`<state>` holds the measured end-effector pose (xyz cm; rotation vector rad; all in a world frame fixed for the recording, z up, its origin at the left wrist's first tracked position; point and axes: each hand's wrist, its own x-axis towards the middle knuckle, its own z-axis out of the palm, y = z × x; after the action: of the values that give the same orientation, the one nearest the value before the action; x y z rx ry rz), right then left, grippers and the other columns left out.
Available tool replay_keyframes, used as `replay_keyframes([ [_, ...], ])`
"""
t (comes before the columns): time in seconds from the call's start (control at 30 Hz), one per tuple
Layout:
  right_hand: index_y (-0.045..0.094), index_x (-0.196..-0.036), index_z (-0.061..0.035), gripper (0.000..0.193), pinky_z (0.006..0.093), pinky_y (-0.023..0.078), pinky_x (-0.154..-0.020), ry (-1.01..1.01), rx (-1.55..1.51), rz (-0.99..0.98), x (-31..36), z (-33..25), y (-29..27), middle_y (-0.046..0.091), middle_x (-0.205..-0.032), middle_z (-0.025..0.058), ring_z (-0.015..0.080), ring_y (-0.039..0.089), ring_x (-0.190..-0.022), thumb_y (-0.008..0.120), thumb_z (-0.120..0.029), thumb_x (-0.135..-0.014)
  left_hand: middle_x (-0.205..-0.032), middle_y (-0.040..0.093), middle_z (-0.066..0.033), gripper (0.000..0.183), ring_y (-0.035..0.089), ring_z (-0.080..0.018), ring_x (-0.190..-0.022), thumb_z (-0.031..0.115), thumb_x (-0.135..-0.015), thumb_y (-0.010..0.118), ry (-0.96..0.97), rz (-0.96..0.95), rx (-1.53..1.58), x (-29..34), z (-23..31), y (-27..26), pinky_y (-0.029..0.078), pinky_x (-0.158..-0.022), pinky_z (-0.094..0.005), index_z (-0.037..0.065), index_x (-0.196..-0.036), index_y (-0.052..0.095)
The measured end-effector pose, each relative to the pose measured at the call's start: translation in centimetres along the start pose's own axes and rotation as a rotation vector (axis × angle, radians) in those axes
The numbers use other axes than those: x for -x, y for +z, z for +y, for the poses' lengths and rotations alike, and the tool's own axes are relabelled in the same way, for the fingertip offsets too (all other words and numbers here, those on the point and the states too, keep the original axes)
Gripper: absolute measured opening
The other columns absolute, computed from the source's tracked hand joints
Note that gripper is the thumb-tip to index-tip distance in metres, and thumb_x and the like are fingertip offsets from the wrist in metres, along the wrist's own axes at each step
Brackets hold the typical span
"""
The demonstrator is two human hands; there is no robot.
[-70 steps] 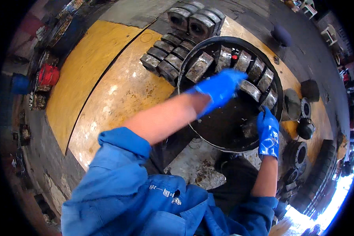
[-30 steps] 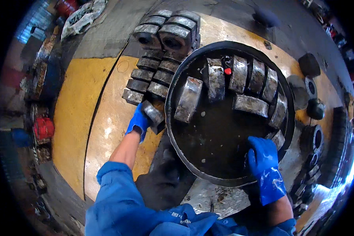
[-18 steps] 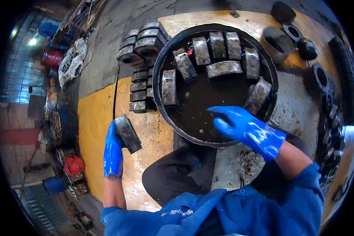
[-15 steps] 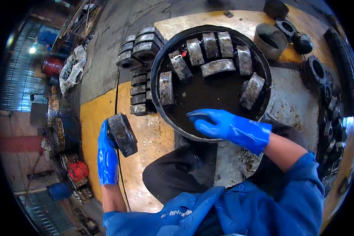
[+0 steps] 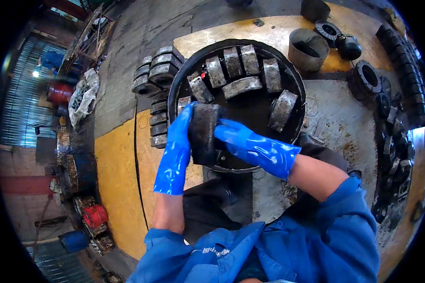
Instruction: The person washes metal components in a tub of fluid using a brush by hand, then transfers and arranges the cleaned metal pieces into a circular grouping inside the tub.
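Observation:
A thick, dark, slightly curved metal block is held up over the near left part of a round black pan. My left hand, in a blue rubber glove, grips it along its left side. My right hand, gloved alike, is closed against the block's right side, its fingertips partly hidden and blurred. Dark liquid lies in the pan. Several similar blocks stand around its inner edge, among them one at the right. Another curved block lies across the middle of the row.
Stacked metal blocks stand left of the pan, with a lower row nearer me. A metal bucket, a flanged ring and many dark parts are at the right. A white sack lies far left.
My left hand has carried the block rightward from beside the pan to above its near left edge. My right hand has moved left from over the liquid to the block. The view has shifted slightly.

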<state>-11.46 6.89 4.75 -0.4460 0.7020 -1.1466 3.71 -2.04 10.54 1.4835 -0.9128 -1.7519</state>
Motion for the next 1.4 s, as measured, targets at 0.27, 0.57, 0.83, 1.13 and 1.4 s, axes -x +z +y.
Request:
replay_keyframes([
  [0.27,0.071,-0.117,-0.0060,0.026,0.0480,0.059,-0.091,0.157,-0.025,0.320,-4.6,1.4,-4.7,0.073,-0.112,0.0181,0.0361,0.071,-0.106,0.060,0.001,-0.094,-0.134,0.070,-0.0125,0.054,0.065,-0.0203,-0.121,0.038,-0.104,0.069,0.106,-0.063,-0.226,-10.1,-8.0,-1.0,0.049,-0.108,-0.0335,-0.002,-0.140,0.066],
  [0.57,0.071,-0.116,0.0026,0.024,0.0466,0.057,-0.096,-0.279,0.871,0.026,-5.6,3.6,-6.7,0.074,-0.116,0.0239,0.0332,0.072,-0.111,0.059,0.006,-0.095,-0.129,0.072,-0.0093,0.055,0.066,-0.0184,-0.113,0.043,-0.108,0.061,0.147,-0.140,-0.378,-10.5,-7.6,-0.8,0.052,-0.102,-0.0328,-0.001,-0.138,0.066],
  [0.83,0.065,-0.131,-0.0001,0.030,0.0449,0.055,-0.105,-0.279,1.073,-0.033,-8.7,6.3,-9.5,0.072,-0.125,0.0202,0.0306,0.070,-0.117,0.059,-0.008,-0.102,-0.123,0.073,-0.0096,0.057,0.066,-0.0196,-0.110,0.048,-0.112,0.047,0.220,-0.111,-0.526,-6.2,-4.5,1.2,0.051,-0.101,-0.0340,-0.001,-0.132,0.069],
  [1.13,0.064,-0.137,-0.0063,0.037,0.0399,0.057,-0.101,-0.397,0.748,-0.018,-13.2,11.6,-14.6,0.070,-0.131,0.0162,0.0291,0.069,-0.117,0.057,-0.026,-0.106,-0.147,0.062,-0.0151,0.061,0.056,-0.0248,-0.136,0.050,-0.113,0.041,0.187,-0.126,-0.713,-8.5,-4.8,0.0,0.039,-0.118,-0.0367,0.003,-0.149,0.056],
  [1.4,0.059,-0.145,-0.0057,0.048,0.0368,0.055,-0.096,0.106,-0.110,-0.039,-11.2,7.1,-6.7,0.070,-0.127,0.0106,0.0232,0.068,-0.111,0.070,-0.020,-0.100,-0.134,0.069,-0.0133,0.047,0.063,-0.0229,-0.124,0.035,-0.112,0.054,0.429,-0.064,-0.564,-11.2,-7.3,-1.8,0.049,-0.109,-0.0371,-0.001,-0.142,0.062],
])
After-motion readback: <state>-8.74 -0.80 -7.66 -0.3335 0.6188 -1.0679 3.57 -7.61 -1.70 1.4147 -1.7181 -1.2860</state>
